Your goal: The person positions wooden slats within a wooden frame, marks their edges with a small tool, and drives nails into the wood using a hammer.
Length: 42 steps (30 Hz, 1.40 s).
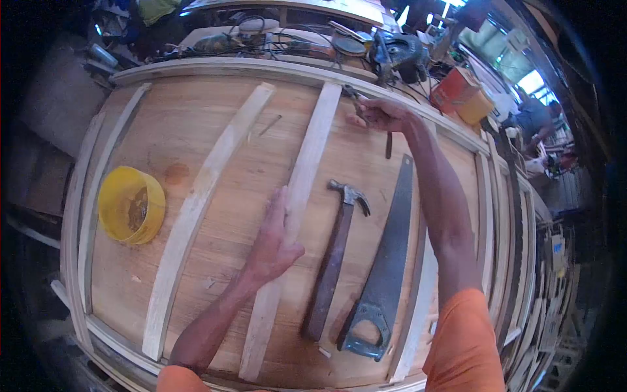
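Note:
My left hand grips the middle of a pale wooden slat, its thumb across the top and fingers along the left side. At the slat's far end, my right hand is closed around dark metal pincers. Their jaws are by the slat's end at the frame rail; one handle shows below the hand. Right of the slat lie a claw hammer and a handsaw with a blue-green handle. A thin chisel-like piece rests on the panel to the left.
A yellow bucket with brown contents stands on the left of the wooden panel. Another slat crosses it. Beyond the far rail are power tools, cables and a red-orange box. A person is at far right.

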Each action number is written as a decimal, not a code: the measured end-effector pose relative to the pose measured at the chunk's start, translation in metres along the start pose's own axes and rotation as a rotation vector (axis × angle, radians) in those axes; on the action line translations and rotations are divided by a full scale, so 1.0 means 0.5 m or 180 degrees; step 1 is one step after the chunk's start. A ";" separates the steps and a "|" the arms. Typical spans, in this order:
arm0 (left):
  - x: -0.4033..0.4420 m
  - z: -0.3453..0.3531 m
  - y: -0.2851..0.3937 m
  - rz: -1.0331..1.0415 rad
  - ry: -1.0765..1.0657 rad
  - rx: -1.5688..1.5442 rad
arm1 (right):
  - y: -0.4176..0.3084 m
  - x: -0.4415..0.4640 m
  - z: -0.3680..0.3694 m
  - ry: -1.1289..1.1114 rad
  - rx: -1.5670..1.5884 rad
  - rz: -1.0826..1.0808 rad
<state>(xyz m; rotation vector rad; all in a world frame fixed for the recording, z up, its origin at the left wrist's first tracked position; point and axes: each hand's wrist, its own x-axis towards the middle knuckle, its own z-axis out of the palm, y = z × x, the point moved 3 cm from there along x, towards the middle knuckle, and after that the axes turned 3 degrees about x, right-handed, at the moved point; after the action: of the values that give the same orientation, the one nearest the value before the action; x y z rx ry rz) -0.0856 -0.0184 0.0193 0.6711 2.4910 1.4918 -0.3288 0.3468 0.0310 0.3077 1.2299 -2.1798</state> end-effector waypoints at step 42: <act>-0.004 -0.025 -0.036 0.0234 -0.0109 0.0221 | -0.029 0.052 0.073 0.1454 -0.0672 -0.0279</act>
<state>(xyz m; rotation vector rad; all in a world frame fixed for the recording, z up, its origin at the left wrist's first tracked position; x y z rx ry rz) -0.0937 -0.0362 0.0094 0.8014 2.5283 1.4109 -0.3547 0.3119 0.0487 0.7015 1.7343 -2.0924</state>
